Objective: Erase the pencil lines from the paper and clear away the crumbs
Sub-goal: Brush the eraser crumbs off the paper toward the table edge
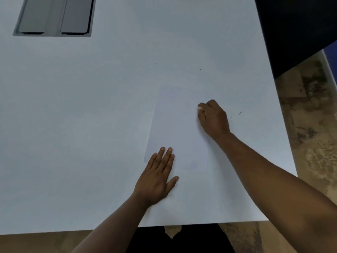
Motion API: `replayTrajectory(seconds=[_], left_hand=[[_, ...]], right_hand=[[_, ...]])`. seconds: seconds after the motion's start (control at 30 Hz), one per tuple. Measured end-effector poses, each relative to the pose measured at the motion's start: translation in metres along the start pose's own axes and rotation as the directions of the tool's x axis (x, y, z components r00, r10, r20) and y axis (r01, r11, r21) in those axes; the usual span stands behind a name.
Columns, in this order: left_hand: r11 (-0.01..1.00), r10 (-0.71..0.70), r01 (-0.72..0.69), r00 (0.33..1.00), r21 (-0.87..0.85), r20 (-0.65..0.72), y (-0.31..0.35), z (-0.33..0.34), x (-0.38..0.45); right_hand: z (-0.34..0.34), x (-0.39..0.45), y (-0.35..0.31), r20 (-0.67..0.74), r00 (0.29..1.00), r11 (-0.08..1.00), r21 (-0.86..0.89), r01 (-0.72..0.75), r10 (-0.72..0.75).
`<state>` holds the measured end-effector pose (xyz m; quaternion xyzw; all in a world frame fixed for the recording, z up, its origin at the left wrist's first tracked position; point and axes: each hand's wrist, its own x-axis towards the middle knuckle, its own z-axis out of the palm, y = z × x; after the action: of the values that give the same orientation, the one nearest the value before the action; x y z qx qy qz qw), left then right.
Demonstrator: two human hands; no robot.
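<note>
A white sheet of paper (pixel 179 128) lies on the white table (pixel 82 115), right of centre. My left hand (pixel 157 177) rests flat on the paper's near left corner, fingers together and stretched out. My right hand (pixel 213 118) is closed over the paper's right edge, pinching a small white eraser (pixel 200 108) whose tip just shows at the fingertips. No pencil lines are visible on the sheet. A few dark crumbs (pixel 239 113) lie on the table to the right of my right hand, and another speck (pixel 200 69) sits farther back.
A grey recessed cable hatch (pixel 54 17) sits in the table at the far left. The table's near edge (pixel 127 229) and right edge (pixel 280 110) border a mottled brown floor (pixel 310 125). A dark panel (pixel 295 30) stands at the far right.
</note>
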<state>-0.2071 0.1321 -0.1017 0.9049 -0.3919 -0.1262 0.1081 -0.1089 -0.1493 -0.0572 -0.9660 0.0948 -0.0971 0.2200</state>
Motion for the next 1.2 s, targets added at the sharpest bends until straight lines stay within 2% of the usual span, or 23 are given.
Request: replayTrajectory(seconds=[0.13, 0.23, 0.33, 0.4, 0.47, 0.57, 0.63, 0.7, 0.8, 0.9, 1.0, 1.03, 1.1, 1.2], left_hand=[[0.997, 0.042, -0.044, 0.999, -0.067, -0.029, -0.003, -0.005, 0.0], [0.987, 0.081, -0.097, 0.989, -0.125, -0.126, -0.01, -0.025, 0.013], [0.985, 0.021, -0.056, 0.979, -0.166, -0.205, -0.032, -0.048, 0.051], [0.988, -0.025, -0.002, 0.984, -0.152, -0.177, -0.052, -0.058, 0.078], [0.99, -0.034, 0.021, 0.995, -0.139, -0.094, -0.068, -0.061, 0.097], [0.995, 0.042, -0.043, 0.999, -0.093, -0.016, -0.078, -0.055, 0.103], [0.995, 0.066, -0.067, 0.998, -0.073, -0.011, -0.076, -0.048, 0.097], [0.998, 0.034, -0.035, 0.999, -0.057, -0.022, -0.071, -0.041, 0.093], [1.0, 0.007, -0.008, 0.999, -0.023, -0.046, -0.069, -0.037, 0.092], [1.0, 0.029, -0.029, 0.998, -0.006, -0.054, -0.071, -0.035, 0.091], [0.999, 0.031, -0.03, 0.998, 0.012, -0.054, -0.07, -0.034, 0.091], [0.999, 0.03, -0.03, 0.998, 0.016, -0.053, -0.07, -0.034, 0.092], [0.999, 0.031, -0.03, 0.998, 0.015, -0.048, -0.07, -0.034, 0.092], [0.999, 0.034, -0.033, 0.998, 0.019, -0.047, -0.07, -0.034, 0.091]], right_hand=[[-0.002, -0.061, -0.033, -0.006, 1.0, 0.993, 0.116, -0.001, 0.001], [0.006, -0.115, -0.06, 0.059, 0.998, 0.975, 0.222, 0.003, -0.016], [0.014, -0.142, -0.067, 0.159, 0.986, 0.959, 0.283, 0.005, -0.052], [0.013, -0.144, -0.06, 0.2, 0.974, 0.952, 0.302, 0.04, -0.105], [0.004, -0.14, -0.05, 0.242, 0.96, 0.944, 0.323, 0.059, -0.143], [-0.017, -0.132, -0.037, 0.254, 0.955, 0.948, 0.309, 0.07, -0.153], [-0.02, -0.133, -0.042, 0.203, 0.976, 0.962, 0.271, 0.025, -0.083], [-0.01, -0.134, -0.062, 0.097, 0.995, 0.968, 0.249, -0.015, -0.01], [0.024, -0.136, -0.102, 0.008, 1.0, 0.976, 0.217, -0.021, 0.02], [0.049, -0.138, -0.125, 0.01, 0.998, 0.984, 0.166, -0.067, 0.067], [0.047, -0.143, -0.108, 0.033, 0.998, 0.996, 0.066, -0.057, 0.054], [0.04, -0.142, -0.095, 0.036, 0.992, 0.991, 0.065, -0.121, 0.119], [0.021, -0.142, -0.062, 0.022, 0.952, 0.951, -0.043, -0.305, 0.306], [-0.006, -0.147, -0.032, -0.178, 0.886, 0.885, -0.118, -0.451, 0.428]])
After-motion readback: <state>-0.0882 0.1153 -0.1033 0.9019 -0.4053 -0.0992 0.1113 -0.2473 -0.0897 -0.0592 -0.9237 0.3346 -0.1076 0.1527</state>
